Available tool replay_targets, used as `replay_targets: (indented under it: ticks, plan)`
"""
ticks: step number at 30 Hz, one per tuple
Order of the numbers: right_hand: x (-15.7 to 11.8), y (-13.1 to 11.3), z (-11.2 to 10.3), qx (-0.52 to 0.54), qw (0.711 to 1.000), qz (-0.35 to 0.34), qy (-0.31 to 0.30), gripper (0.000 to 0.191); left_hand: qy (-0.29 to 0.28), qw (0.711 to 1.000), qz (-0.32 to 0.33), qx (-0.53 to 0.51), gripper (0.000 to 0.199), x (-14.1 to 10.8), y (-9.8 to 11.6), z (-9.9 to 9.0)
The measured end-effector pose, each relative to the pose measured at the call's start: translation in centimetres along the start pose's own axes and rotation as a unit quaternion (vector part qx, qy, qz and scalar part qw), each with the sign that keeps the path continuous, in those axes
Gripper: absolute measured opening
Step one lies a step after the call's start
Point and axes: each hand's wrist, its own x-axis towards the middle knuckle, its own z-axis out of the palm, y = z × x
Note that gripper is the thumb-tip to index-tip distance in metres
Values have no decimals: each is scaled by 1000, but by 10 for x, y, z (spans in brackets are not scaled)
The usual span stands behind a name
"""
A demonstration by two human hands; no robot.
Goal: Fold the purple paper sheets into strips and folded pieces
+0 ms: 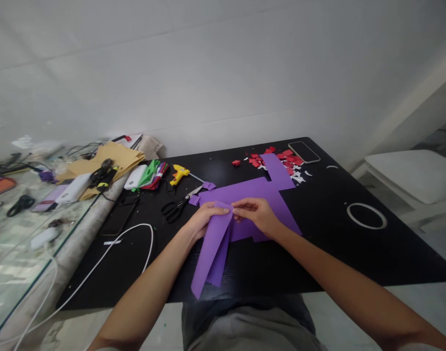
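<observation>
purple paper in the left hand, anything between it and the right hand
Nothing visible: the right hand has its fingertips at the top edge of the purple paper, which the left hand holds. Scissors lie to the left.

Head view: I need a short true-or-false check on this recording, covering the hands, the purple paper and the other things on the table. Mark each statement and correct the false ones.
1. The left hand holds purple paper. True.
2. The right hand holds the scissors. False: its fingertips are at the edge of the purple paper, and the scissors lie on the table.
3. The glue gun is green. False: it is yellow.
4. A pale ring lies on the table to the right of the hands. True.
5. The red scraps are on the floor. False: they lie on the table, toward the wall.
</observation>
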Motion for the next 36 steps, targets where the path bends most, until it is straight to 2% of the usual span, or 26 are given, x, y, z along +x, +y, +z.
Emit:
replay_targets:
  ticks: [6, 16, 36]
  plan:
    - [-1, 0, 1, -8, 1000, 1, -10, 33, 13, 999, -32, 8, 40, 0, 1, -2]
    - [-3, -3, 1, -5, 999, 0, -31, 30, 5, 1000, -19, 20, 30, -1, 0, -2]
    - [-5, -8, 3, -10, 1000, 4, -24, 30, 5, 998, -23, 50, 31, -5, 4, 1]
